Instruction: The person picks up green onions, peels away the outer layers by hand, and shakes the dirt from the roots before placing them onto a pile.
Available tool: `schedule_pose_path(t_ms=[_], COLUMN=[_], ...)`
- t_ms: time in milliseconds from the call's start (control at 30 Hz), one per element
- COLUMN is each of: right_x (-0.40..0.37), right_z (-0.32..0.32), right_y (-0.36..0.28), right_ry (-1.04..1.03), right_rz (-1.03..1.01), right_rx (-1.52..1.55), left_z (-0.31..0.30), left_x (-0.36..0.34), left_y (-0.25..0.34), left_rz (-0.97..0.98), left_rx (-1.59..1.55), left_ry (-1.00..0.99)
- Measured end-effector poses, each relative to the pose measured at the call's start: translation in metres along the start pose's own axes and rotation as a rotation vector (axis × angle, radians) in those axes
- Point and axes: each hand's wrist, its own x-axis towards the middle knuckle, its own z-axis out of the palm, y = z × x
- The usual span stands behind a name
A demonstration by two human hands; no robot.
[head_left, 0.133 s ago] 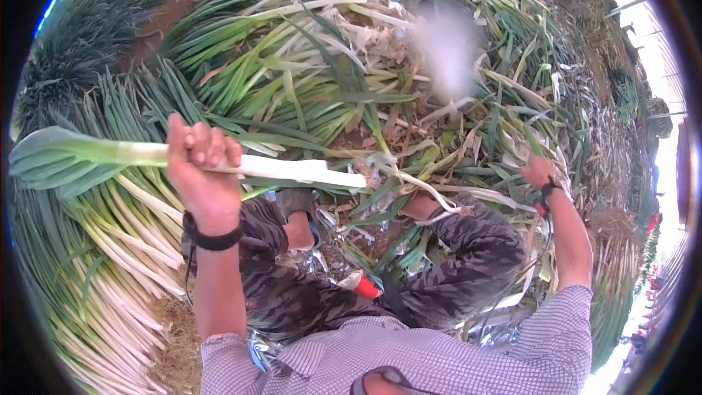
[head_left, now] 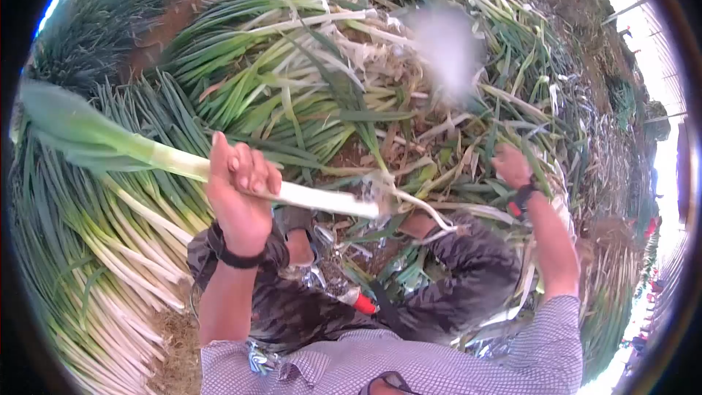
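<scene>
My left hand (head_left: 245, 189) is closed round the pale shaft of a leek (head_left: 322, 199). Its green leaves point up and left, and its white root end tilts down to the right, blurred. On the right, my right hand (head_left: 512, 166) hovers over loose leek leaves (head_left: 431, 164). Its fingers are small and smeared, so I cannot make out whether they grip anything. Between my hands lies a thin leek stalk (head_left: 413, 197) with a bent white end, close to my knee.
A long row of leeks (head_left: 124, 241) lies at the left. Ahead is a pile of leeks (head_left: 270, 80) with stripped leaves to its right. A red-and-white object (head_left: 362, 303) sits between my camouflage-trousered legs (head_left: 307, 314). A whitish smear (head_left: 446, 51) blurs part of the view.
My left hand has moved right and down with the leek, which now tilts more steeply. My right hand has moved left, toward the middle.
</scene>
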Motion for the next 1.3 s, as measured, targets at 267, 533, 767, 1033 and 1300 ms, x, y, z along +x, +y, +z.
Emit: schedule_pose_path(t_ms=[267, 533, 767, 1033, 1300], right_x=[0.186, 0.339, 0.403, 0.405, 0.249], right_z=[0.060, 0.012, 0.024, 0.045, 0.161], right_y=[-0.262, -0.441, -0.534, -0.602, -0.528], right_ry=[0.204, 0.242, 0.250, 0.099, -0.640], right_rz=[-0.569, -0.739, -0.758, -0.722, -0.876], right_rx=[0.203, -0.009, 0.053, -0.048, -0.051], left_z=[-0.002, -0.008, -0.010, -0.035, -0.028], left_x=[0.039, 0.064, 0.083, 0.079, 0.074], left_y=[0.015, 0.026, 0.050, 0.055, 0.075], left_rz=[-0.012, -0.002, -0.121, -0.238, -0.286], left_rx=[0.257, 0.069, 0.001, -0.114, -0.083], left_ry=[-0.136, -0.081, -0.055, -0.007, 0.006])
